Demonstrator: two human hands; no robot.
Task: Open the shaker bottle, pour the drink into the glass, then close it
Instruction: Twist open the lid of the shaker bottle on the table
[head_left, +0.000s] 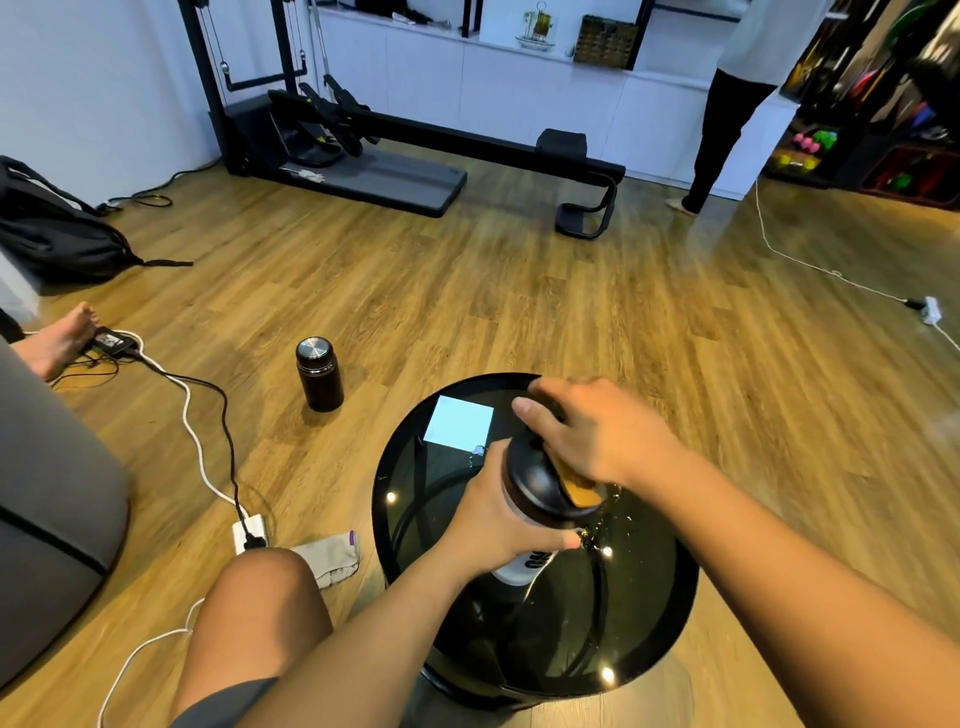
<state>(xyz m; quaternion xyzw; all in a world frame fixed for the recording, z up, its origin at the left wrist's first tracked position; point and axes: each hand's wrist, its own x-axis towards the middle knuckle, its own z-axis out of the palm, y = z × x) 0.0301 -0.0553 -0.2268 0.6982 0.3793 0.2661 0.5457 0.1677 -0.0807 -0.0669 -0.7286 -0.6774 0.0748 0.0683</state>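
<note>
The shaker bottle (524, 564) has a pale body with dark lettering and a black lid (535, 480) with an orange flip cap (582, 491). It is tilted over the round black glass table (649, 623). My left hand (493, 519) is wrapped around the bottle's upper body. My right hand (597, 431) rests on top of the lid, fingers over the cap. A glass just right of the bottle is mostly hidden behind my right hand and wrist; only glints show.
A pale blue square note (460, 422) lies on the table's far side. On the wooden floor stand a dark flask (318, 375), a power strip (250, 535) with cables, and a grey sock (330, 558). A person (727, 119) stands far right by white cabinets.
</note>
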